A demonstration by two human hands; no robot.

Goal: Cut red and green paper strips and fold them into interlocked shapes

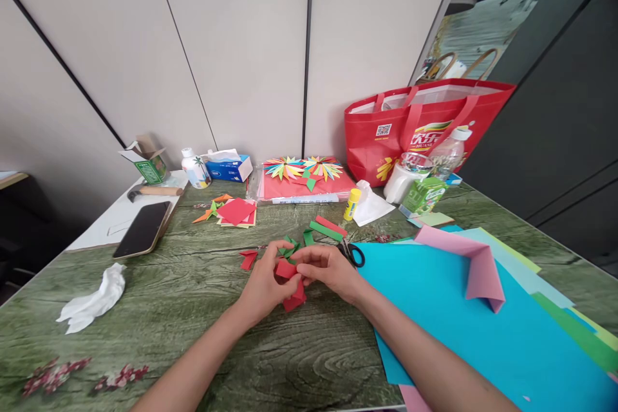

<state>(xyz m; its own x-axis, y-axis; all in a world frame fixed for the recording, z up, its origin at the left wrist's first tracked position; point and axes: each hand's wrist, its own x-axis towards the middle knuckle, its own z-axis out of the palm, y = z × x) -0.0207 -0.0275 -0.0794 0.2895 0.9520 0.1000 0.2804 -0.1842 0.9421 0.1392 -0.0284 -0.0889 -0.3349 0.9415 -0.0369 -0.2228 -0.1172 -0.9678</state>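
Both hands pinch red paper; a red bag shows "HUAN".

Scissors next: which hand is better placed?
Right, probably. The right hand lies beside the scissors; the left hand is farther, across the folded red paper. Both hands are on that paper, so the right would first need to let go.

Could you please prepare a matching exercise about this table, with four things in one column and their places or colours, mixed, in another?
Things
1. Glue stick
2. Red folded paper
3. Phone
4. Large blue sheet

Places or colours
A. Held by the left hand and right hand
B. Under a folded pink paper
C. Yellow, next to a white tissue
D. Near the hammer

Pairs: 1-C, 2-A, 3-D, 4-B
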